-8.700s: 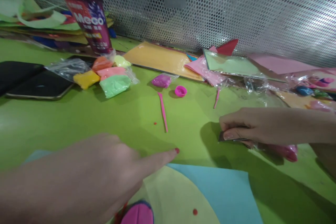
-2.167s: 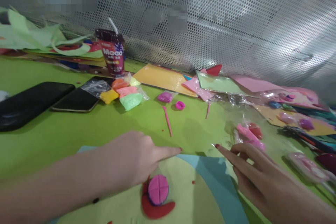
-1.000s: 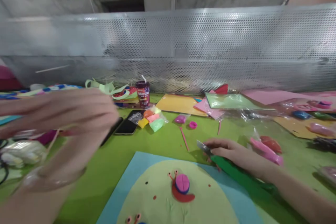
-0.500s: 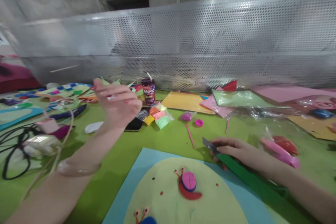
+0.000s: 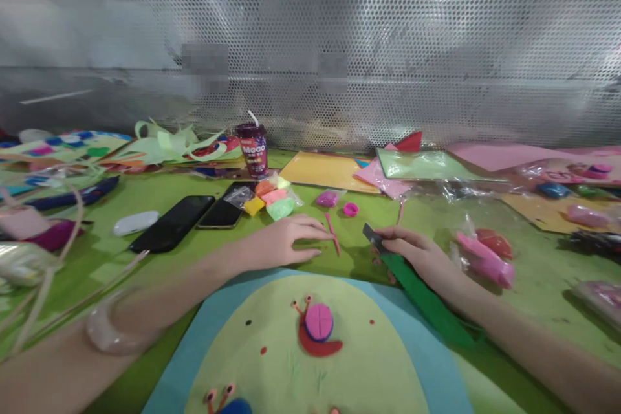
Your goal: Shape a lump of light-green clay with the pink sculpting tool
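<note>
My left hand (image 5: 286, 242) lies flat on the green table, fingers stretched out, the tips at a thin pink modelling stick (image 5: 334, 240). My right hand (image 5: 412, 251) is closed on a small dark flat blade (image 5: 371, 235) that points left. Under that hand and wrist lies a long dark green strip (image 5: 429, 304). In front of me is a blue sheet (image 5: 427, 349) with a pale green oval (image 5: 369, 375). A clay snail (image 5: 316, 331) with a red body and pink shell sits on the oval. A second snail (image 5: 226, 401) shows at the bottom edge.
Two dark phones (image 5: 169, 223) (image 5: 223, 213) lie at the left, near bags of coloured clay (image 5: 272, 199) and a purple drink cup (image 5: 252, 149). A pink cap (image 5: 350, 209), paper sheets (image 5: 325, 171) and clay packets (image 5: 485, 259) line the back and right. A perforated metal screen (image 5: 388, 65) stands behind.
My left hand has come down from the air onto the table beside the pink stick. My right hand has stayed on the blade and green strip. The view has tilted down.
</note>
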`<state>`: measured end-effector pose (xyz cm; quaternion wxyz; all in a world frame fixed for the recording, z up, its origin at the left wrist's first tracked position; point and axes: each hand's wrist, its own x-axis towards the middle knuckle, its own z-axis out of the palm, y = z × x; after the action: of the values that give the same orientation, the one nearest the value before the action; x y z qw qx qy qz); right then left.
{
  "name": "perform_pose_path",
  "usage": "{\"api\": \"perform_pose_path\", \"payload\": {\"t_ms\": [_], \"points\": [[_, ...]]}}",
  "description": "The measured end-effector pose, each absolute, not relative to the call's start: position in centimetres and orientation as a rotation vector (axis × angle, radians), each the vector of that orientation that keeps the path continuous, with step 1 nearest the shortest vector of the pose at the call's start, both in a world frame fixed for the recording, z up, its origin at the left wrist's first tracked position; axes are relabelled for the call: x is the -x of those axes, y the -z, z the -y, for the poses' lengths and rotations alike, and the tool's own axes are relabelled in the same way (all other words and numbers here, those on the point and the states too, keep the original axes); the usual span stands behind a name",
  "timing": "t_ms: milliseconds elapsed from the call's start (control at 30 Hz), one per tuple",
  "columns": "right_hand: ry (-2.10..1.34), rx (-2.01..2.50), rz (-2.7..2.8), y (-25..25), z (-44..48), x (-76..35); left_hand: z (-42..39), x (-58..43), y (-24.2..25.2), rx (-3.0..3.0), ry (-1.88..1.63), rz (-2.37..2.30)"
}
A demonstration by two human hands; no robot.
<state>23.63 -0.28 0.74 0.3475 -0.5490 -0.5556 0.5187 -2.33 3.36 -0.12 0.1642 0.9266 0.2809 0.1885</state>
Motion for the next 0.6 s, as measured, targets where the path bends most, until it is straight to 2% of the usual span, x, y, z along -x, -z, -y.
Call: {"api": "perform_pose_path", "payload": {"t_ms": [367,600], "points": [[-1.196,1.468,1.570,-0.38,-0.12,-23.90,-3.11,2.14,0.39,-2.851,-0.300,-0.841],[-1.213,1.442,1.641,-0.11,-0.37,-23.75,-2.93,2.55,-0.32,-2.618,-0.235,-0.928]]}}
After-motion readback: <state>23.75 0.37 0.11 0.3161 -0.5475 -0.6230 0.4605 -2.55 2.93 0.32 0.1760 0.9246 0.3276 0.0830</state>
